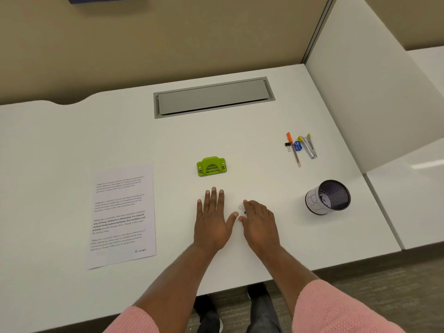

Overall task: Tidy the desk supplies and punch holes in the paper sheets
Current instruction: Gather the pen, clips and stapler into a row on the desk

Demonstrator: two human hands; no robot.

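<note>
1. A white printed paper sheet lies flat on the white desk, at the left.
2. A lime-green plastic hole punch sits just beyond the left hand, whose fingers lie straight and slightly spread.
3. The right hand covers a small black binder clip; whether it pinches the clip is unclear.
4. A black mesh pen cup stands at the right.

Only one view was supplied, taken from a wide-angle camera worn on the head. The white desk was looked down on steeply from its near edge, at close range; the beige wall was caught across the top of the frame.
</note>
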